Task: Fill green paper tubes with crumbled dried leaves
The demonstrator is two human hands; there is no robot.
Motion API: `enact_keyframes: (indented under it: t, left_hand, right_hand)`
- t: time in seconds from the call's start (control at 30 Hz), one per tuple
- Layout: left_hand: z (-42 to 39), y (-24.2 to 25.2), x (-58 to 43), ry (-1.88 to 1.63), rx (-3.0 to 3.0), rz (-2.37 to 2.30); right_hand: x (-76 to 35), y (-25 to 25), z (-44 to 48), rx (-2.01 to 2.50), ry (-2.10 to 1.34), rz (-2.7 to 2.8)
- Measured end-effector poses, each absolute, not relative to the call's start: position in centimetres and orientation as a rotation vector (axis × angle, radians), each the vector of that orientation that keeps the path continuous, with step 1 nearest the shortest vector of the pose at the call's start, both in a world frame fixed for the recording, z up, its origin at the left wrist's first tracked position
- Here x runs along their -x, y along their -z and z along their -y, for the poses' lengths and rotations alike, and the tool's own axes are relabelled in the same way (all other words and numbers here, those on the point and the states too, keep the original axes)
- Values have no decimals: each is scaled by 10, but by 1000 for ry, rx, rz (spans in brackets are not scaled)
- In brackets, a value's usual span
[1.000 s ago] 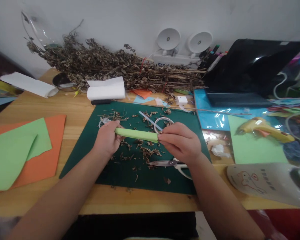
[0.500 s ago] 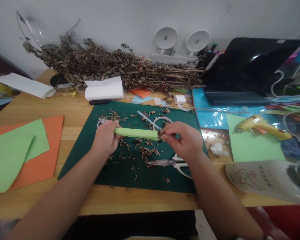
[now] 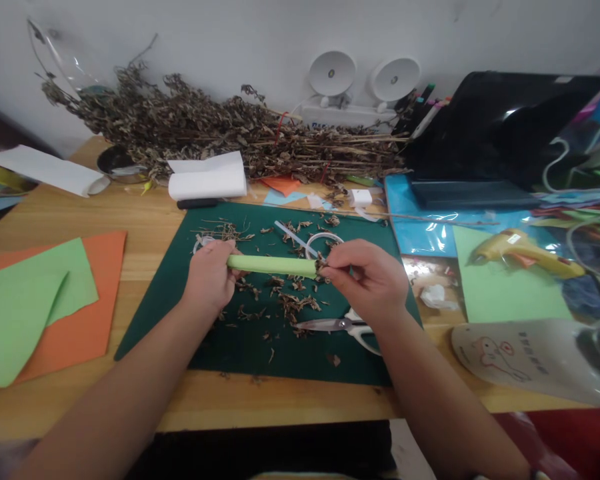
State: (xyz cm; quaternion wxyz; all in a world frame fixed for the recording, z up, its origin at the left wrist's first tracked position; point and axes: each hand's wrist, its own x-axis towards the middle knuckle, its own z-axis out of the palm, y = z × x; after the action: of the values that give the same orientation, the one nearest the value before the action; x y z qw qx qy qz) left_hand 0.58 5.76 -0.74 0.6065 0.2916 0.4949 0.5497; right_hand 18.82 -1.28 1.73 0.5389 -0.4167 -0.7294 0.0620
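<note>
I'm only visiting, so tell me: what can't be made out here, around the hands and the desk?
In the head view:
- the inside of the green paper roll: hidden by its wall
- the roll's left end: covered by the left hand
- what exactly the right hand pinches: the dried leaf bits there are too small
- part of the scissors: behind the right forearm
- the white bottle's far end: cut off by the right edge

The right hand [image 3: 373, 279] has eased slightly towards three o'clock; dried leaf bits [image 3: 321, 268] now show at that end of the green roll [image 3: 275, 265].

Dim, soft light (blurry edges)
</note>
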Motion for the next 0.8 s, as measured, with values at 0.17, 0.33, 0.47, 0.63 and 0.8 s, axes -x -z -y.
enact_keyframes:
  t: [0.17,0.33,0.47,0.63,0.8]
  left_hand:
    - [-58,10,-5,-1254,-654,-1134]
    - [-56,9,-5,-1251,-619,-1110]
    - [-54,7,-6,-1253,-591,-1111]
    - [-55,7,-6,-1275,-587,-1104]
    - [-57,9,-5,-1269,-599,-1102]
  right_hand:
    - [-185,-16,12,949,-169,1711]
    - [-183,-16,11,908,-179,1681]
    - [-182,-15,11,895,-122,1665]
    - [-184,-16,11,909,-22,1757]
    - [-185,-16,11,892,43,1843]
